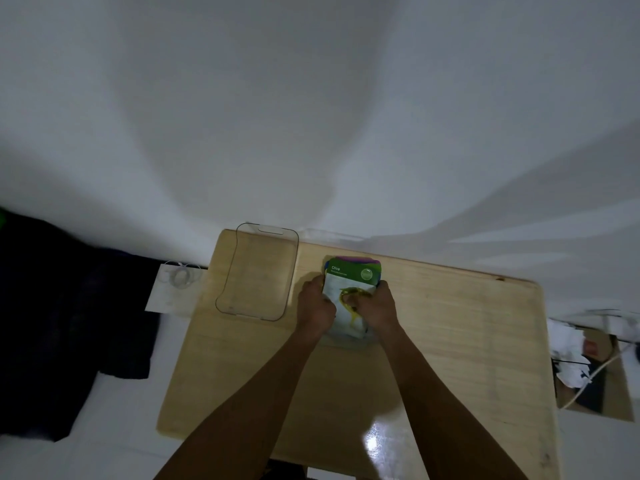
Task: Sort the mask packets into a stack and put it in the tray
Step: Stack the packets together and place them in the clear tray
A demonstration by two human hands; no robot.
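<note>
A stack of mask packets (351, 277) lies on the wooden table (450, 323), its top packet green and white and marked "Olive". Purple and blue edges of other packets show along the stack's far side. My left hand (315, 306) grips the stack's left edge. My right hand (375, 303) grips the right edge, with the fingers curled over the top packet. A clear plastic tray (225, 285) stands to the left of the stack at the table's far left corner, with nothing in it.
A white wall rises behind the table. Dark cloth (69, 323) lies on the left beside a small white board (173, 289). To the right of the table are crumpled white paper (568, 355), a cable and a box.
</note>
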